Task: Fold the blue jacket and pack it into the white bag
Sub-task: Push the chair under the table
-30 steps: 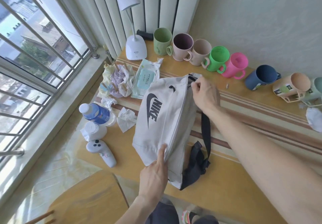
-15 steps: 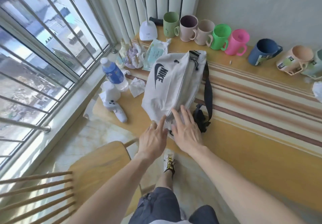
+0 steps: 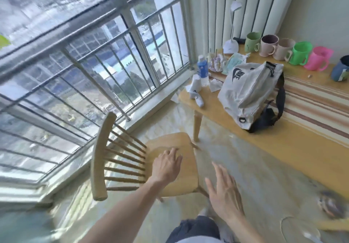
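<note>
Hovering: both hands, left (image 3: 167,165) and right (image 3: 224,195), are spreading empty over the chair (image 3: 175,169)
Sitting: white bag (image 3: 247,91) is bulging on the counter (image 3: 283,148); jacket unseen
Risking: bag sliding off the edge

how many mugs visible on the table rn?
6, in a row along the wall, left to right: green, mauve, beige, bright green, pink, dark blue cut by the frame edge. More may sit beyond.

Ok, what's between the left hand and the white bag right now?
In the head view, the chair seat under the left hand, then bare floor, a table leg and the table edge before the white bag. No jacket shows.
</note>
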Demonstrator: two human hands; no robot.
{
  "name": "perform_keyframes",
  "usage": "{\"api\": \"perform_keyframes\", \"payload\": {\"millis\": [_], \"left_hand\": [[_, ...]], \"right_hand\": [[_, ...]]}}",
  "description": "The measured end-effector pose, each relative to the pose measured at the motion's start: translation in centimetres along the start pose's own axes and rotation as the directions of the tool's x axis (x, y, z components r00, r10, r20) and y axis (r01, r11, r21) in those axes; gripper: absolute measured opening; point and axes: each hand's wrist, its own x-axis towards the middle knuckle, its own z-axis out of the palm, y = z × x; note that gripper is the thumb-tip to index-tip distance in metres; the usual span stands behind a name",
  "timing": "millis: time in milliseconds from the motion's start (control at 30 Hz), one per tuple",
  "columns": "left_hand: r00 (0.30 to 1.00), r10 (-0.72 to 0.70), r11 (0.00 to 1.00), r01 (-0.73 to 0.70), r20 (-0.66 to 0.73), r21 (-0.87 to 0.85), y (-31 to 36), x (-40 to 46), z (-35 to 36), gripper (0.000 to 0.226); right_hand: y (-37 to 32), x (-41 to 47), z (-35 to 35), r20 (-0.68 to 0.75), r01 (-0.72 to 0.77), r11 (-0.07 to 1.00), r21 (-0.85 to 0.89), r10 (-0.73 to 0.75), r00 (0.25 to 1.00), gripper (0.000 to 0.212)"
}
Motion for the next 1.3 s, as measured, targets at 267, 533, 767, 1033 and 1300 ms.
{"api": "perform_keyframes", "payload": {"millis": [267,533,767,1033,1300], "left_hand": [[0.98,-0.105,0.989,0.122,-0.171,0.089,-13.7,-2.7,-8.7,0.047],[0.982,0.019,0.974,0.024,-0.189,0.225,-29.4,3.3,-10.3,0.042],[0.937,0.323,0.823,-0.347,0.131,0.449,-38.5,11.2,-10.2,0.05],[0.859,0.442,0.722,-0.511,0.257,0.467,-39.3,12.6,-11.4,0.043],[0.687,0.658,0.625,-0.727,0.309,0.285,-36.7,8.1,-9.9,0.052]], "right_hand": [[-14.1,-3.1,8.2,0.133,0.144,0.985,0.093,-0.156,0.979,0.109],[-28.7,-0.7,22.5,0.319,0.058,0.991,0.123,-0.094,0.943,0.08],[-38.1,3.6,32.9,0.34,-0.141,0.99,0.002,0.132,0.931,0.072],[-39.2,4.4,32.2,0.275,-0.261,0.963,-0.068,0.269,0.923,0.084],[-32.3,-3.6,26.2,0.315,-0.329,0.933,-0.146,0.359,0.879,0.104]]}}
